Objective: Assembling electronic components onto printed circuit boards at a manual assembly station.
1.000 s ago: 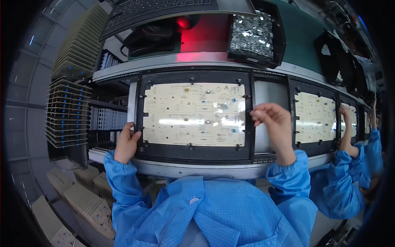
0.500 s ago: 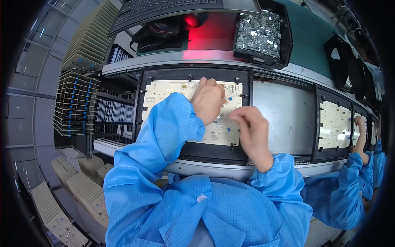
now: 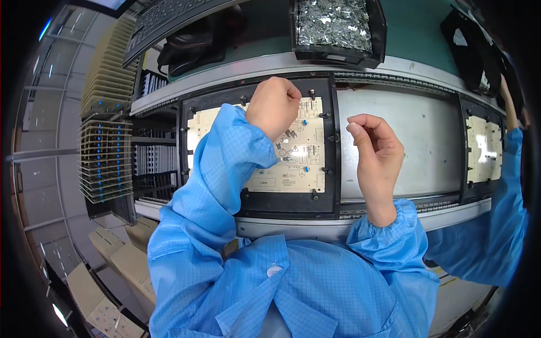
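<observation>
A cream circuit board [image 3: 309, 183] with small blue and metal parts lies in a black frame [image 3: 270, 208] on the rail line before me. My left hand [image 3: 273, 107] is bent over the far part of this board, its fingers curled closed and their tips partly hidden. Whatever they hold does not show. A small grey metal part [image 3: 290, 134] sits on the board just nearer than that hand. Off the board's right side, my right hand [image 3: 380, 155] hovers over the bare metal plate [image 3: 425, 141], thumb and forefinger pinched. Anything between them is too small to make out.
A black bin [image 3: 338, 55] of shiny metal pieces stands beyond the rail, with a keyboard [image 3: 169, 22] to its left. Racks of boards [image 3: 104, 160] are at the left. Farther right are another framed board [image 3: 483, 149] and a co-worker's blue sleeve [image 3: 501, 208].
My right hand has drawn back rightward from the board to over the metal plate. The left hand has shifted toward the board's far edge. The gap to the right-hand frame looks wider.
</observation>
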Tool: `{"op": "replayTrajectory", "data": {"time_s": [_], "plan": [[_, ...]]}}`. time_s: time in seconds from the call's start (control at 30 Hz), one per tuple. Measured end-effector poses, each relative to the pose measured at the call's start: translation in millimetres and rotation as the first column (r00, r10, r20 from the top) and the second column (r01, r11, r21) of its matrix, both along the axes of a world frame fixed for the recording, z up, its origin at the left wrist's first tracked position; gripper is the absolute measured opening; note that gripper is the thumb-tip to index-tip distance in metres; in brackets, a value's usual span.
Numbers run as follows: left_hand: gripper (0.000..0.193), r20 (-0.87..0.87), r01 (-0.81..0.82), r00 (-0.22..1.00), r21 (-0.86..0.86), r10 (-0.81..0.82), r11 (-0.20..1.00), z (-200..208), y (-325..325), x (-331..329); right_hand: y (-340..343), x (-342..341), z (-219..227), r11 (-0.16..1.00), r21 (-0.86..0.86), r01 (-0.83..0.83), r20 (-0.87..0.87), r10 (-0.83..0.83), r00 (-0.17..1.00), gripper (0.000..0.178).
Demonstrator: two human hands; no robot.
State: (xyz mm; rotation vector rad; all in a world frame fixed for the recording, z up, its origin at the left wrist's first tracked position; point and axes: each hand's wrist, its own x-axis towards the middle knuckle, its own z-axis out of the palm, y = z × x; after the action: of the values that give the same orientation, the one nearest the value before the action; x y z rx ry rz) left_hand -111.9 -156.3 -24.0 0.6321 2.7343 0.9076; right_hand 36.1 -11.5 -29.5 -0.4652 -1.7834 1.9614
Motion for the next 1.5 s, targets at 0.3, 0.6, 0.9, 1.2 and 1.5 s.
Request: {"op": "replayTrajectory", "data": {"time_s": [0.3, 0.6, 0.9, 1.2, 1.5], "plan": [[0.015, 0.031, 0.011, 0.999, -0.070, -0.009, 0.997, -2, 0, 1, -3, -2, 0, 1.000, 0.023, -0.010, -0.011, 0.010, 1.000, 0.010], [0.018, -0.082, 0.039, 0.995, -0.212, -0.057, 0.976, -4, 16, 2, -4, -7, -4, 0.998, -0.017, 0.058, 0.039, -0.057, 0.998, 0.013], [0.015, -0.060, 0.107, 0.991, -0.211, -0.122, 0.972, 5, 6, 6, 5, -28, -20, 1.000, 0.023, -0.022, 0.191, 0.017, 0.981, 0.017], [0.016, -0.130, 0.151, 0.971, -0.321, -0.201, 0.935, -4, -31, 40, -5, -86, -14, 0.803, 0.525, -0.282, 0.337, 0.108, 0.935, 0.025], [0.008, 0.032, 0.221, 0.975, -0.128, -0.218, 0.967, -4, -39, 24, -11, -102, -20, 0.739, 0.621, -0.261, 0.396, -0.009, 0.918, 0.039]]}}
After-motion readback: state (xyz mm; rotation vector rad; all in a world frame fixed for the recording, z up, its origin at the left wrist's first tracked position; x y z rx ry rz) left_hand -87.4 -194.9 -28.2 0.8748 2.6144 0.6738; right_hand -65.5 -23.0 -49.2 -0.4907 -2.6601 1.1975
